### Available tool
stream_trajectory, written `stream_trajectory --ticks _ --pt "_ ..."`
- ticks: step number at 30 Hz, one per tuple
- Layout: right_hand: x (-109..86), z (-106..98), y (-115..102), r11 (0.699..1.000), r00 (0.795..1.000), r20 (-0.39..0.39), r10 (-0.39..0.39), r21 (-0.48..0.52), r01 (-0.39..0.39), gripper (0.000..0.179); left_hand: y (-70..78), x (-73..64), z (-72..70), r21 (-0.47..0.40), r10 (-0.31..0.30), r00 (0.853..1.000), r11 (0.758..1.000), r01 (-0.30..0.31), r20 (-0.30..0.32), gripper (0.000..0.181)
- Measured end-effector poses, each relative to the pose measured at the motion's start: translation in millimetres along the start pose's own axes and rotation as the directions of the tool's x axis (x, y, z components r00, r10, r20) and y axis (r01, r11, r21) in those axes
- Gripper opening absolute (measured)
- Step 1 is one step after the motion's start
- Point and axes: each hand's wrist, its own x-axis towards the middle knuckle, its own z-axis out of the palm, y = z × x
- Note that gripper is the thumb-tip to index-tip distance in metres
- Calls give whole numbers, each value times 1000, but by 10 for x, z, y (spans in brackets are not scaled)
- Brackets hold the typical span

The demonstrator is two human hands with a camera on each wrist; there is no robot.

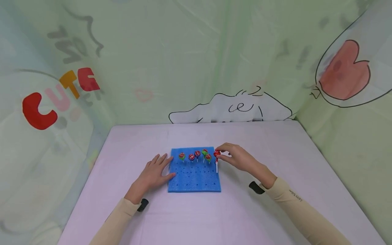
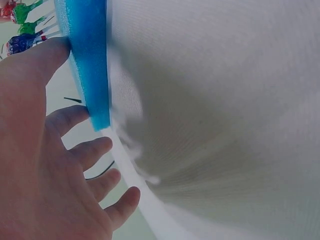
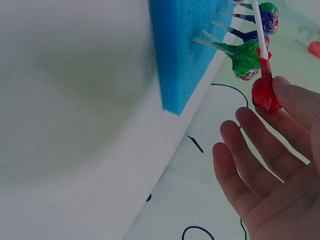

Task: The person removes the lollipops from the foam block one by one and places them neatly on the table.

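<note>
Five lollipops (image 1: 197, 153) are standing in the far part of a blue foam board (image 1: 194, 188), their sticks (image 3: 204, 43) sunk into it and their wrapped heads showing red with green or blue. A red lollipop (image 1: 217, 153) is being held by the right hand (image 1: 241, 158) at the board's right edge, just beside the nearest green-wrapped one. That hand's grip is standing narrow: the thumb and index finger are pinching the wrapped head, while the other three fingers are extending loosely, clear of the candy. In the head view its white stick (image 1: 217, 167) is pointing down towards the near side, its end showing over the board's right edge; whether the tip is touching the foam, I cannot tell. The left hand (image 1: 153, 173) is resting against the board's left edge, its grip spread wide; the thumb and index finger are touching the foam, and the left wrist view is showing the remaining fingers fanning out clear of it. Rows of small holes (image 1: 188, 184) are running across the board's nearer part. The board itself is lying on a desk (image 1: 196, 217) with a pale cover, near its middle. Beige sleeves (image 1: 301, 212) are covering both arms, and a dark object (image 1: 256, 188) is sitting under the right wrist, another dark object (image 1: 142, 205) under the left. Behind the desk, a pale green backdrop (image 1: 171, 61) is hanging, its left part carrying coloured letters (image 1: 33, 114) and its right part a red heart (image 1: 346, 75).
</note>
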Motion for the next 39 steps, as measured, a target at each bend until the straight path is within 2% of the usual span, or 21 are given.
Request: stream_trajectory --ticks 16,22,32,39 --pt "-96 -92 162 1000 1000 12 19 -12 -19 32 2 -12 -7 -8 8 1000 1000 -8 -15 80" --pt "-136 -120 275 999 999 21 26 -24 -25 31 21 -22 -22 3 -1 1000 1000 1 -3 80" --pt "-125 -114 444 997 995 72 72 -43 -69 31 21 -23 -23 -3 5 1000 1000 -5 -5 79" --pt "-74 -83 533 995 991 110 72 -69 -65 28 5 -16 -5 -13 10 1000 1000 -10 -15 78"
